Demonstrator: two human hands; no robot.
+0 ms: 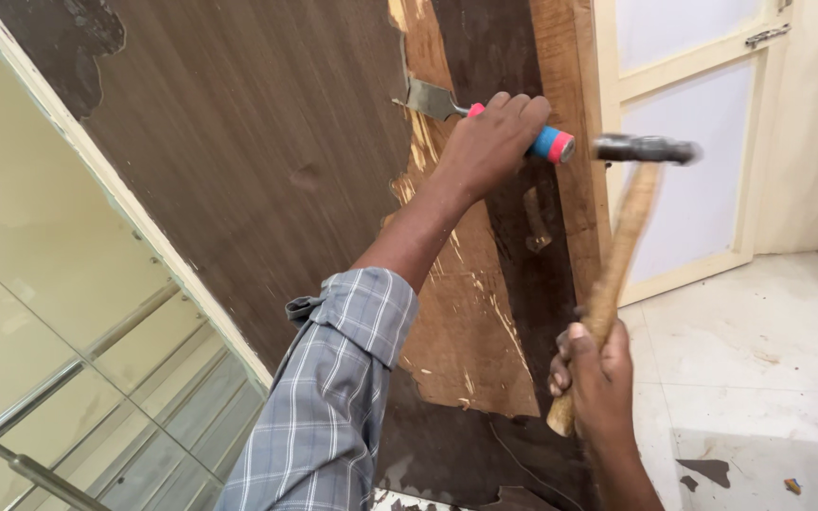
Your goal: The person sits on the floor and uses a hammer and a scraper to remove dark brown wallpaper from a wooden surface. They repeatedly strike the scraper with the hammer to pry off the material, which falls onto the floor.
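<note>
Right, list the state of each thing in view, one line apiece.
Left hand: gripped around the chisel handle.
Chisel: blade tip against the veneer edge.
Right hand: gripped on the hammer handle.
Hammer: raised, head close to the chisel's end, blurred.
Door panel: veneer partly stripped, bare wood showing.
White door: shut.
</note>
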